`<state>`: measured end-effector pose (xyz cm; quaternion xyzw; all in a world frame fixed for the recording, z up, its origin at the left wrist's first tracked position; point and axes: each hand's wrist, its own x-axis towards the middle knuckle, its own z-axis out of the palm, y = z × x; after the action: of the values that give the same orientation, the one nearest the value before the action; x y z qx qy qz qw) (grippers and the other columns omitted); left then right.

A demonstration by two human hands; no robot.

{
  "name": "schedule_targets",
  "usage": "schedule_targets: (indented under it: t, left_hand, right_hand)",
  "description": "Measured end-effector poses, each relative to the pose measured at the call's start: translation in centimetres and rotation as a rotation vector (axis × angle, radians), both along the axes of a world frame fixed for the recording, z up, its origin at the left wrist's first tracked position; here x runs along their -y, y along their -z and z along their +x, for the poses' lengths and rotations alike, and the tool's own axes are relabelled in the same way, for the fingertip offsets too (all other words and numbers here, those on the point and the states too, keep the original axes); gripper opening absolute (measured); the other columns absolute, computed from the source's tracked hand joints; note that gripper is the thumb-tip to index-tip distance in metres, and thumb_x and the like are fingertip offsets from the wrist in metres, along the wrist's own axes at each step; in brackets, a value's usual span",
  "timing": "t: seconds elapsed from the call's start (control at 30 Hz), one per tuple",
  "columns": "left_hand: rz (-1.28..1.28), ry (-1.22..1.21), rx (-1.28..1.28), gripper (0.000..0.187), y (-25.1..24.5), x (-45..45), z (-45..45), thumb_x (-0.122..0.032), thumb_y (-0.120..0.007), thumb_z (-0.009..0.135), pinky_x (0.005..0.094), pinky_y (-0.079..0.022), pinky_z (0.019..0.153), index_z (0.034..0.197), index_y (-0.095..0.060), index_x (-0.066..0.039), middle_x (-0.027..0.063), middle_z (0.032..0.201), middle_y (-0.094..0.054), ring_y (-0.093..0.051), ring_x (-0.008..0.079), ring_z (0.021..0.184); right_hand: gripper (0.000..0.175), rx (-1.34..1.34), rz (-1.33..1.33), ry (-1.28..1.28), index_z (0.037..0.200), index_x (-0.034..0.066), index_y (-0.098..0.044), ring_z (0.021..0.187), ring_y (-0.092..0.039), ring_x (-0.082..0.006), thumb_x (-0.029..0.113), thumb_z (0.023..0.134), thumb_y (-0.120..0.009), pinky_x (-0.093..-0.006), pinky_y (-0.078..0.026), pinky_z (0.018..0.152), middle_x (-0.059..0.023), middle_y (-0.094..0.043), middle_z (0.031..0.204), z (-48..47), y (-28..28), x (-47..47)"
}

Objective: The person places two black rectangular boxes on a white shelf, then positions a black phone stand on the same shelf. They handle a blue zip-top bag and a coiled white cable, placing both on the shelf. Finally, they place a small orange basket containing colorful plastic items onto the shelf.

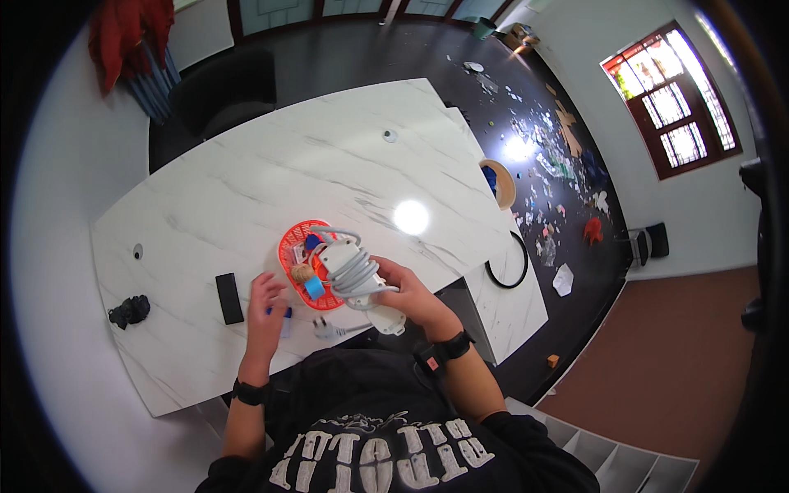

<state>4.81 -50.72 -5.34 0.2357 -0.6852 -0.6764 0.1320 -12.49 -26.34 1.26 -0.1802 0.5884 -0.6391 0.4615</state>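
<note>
My right hand [414, 296] grips a white power strip [341, 254] whose grey cord [354, 271] is wound around its middle. The strip is above the right part of a red plastic basket [285, 249], and hides some of it. A three-pin plug [327, 328] on the cord's end is near the table's front edge. Inside the basket are a ball of twine [302, 273], a light-blue item [314, 288] and a dark-blue item [313, 241]. Left of the basket my left hand [265, 311] has its fingers apart. Partly behind it shows a small blue-topped object [285, 312].
On the white marble-patterned table [246, 203] are a black rectangular case [229, 299] and a crumpled black bag [129, 312]. A black ring [524, 262] lies on the side surface, near a cream bin [505, 185]. Litter [548, 166] covers the floor beyond. A black chair [225, 86] stands opposite.
</note>
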Motion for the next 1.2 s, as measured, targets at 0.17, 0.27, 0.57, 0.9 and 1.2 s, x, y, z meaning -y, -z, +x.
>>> schedule_targets:
  t: [0.17, 0.27, 0.57, 0.9, 1.2]
  left_hand:
    - [0.825, 0.311, 0.112, 0.056, -7.2, -10.9, -5.3, -0.034, -0.06, 0.102, 0.0378, -0.048, 0.107, 0.149, -0.045, -0.007, 0.0084, 0.139, -0.059, -0.058, 0.0196, 0.128]
    - [0.833, 0.421, 0.099, 0.055, -7.7, -16.7, -6.0, -0.038, -0.061, 0.101, 0.044, -0.049, 0.107, 0.146, -0.048, -0.01, 0.0089, 0.138, -0.06, -0.061, 0.0221, 0.126]
    - [0.865, 0.51, 0.094, 0.04, -6.0, -29.2, -6.7, -0.037, -0.057, 0.104, 0.0374, -0.051, 0.096, 0.131, -0.059, -0.008, 0.0058, 0.123, -0.067, -0.064, 0.0182, 0.111]
    - [1.143, 0.693, 0.26, 0.039, -5.6, -34.9, -11.8, -0.039, -0.054, 0.106, 0.0414, -0.051, 0.102, 0.132, -0.06, -0.01, 0.0059, 0.129, -0.066, -0.062, 0.0207, 0.119]
    - [1.017, 0.902, 0.199, 0.042, -3.8, -38.2, -13.9, -0.036, -0.053, 0.107, 0.0388, -0.046, 0.106, 0.137, -0.056, -0.006, 0.0061, 0.132, -0.064, -0.059, 0.0189, 0.123]
  right_hand:
    - [0.072, -0.148, 0.019, 0.009, 0.152, 0.0002, -0.043, 0.123, -0.058, -0.0197, 0.008, 0.086, -0.071, -0.0321, -0.045, 0.107, -0.0133, -0.062, 0.134, 2.7, -4.2, -7.0]
    - [0.071, -0.433, 0.12, 0.16, 0.148, 0.0035, -0.046, 0.119, -0.062, -0.0241, 0.013, 0.084, -0.075, -0.034, -0.048, 0.103, -0.0169, -0.062, 0.129, 4.5, -5.2, -12.7]
    - [0.035, -0.972, 0.466, 0.739, 0.096, 0.0044, -0.054, 0.103, -0.057, -0.0352, 0.009, 0.073, -0.08, -0.0422, -0.049, 0.088, -0.0122, -0.056, 0.112, 11.0, -6.5, -25.3]
    - [0.022, -0.97, 0.724, 1.096, 0.08, 0.0055, -0.057, 0.077, -0.062, -0.0265, 0.009, 0.077, -0.079, -0.0368, -0.049, 0.068, -0.0085, -0.06, 0.082, 16.7, -8.3, -27.9]
    - [0.018, -0.745, 0.667, 1.36, 0.08, 0.0058, -0.061, 0.044, -0.056, -0.0184, 0.007, 0.078, -0.079, -0.0291, -0.04, 0.046, -0.0059, -0.059, 0.059, 21.9, -9.1, -28.8]
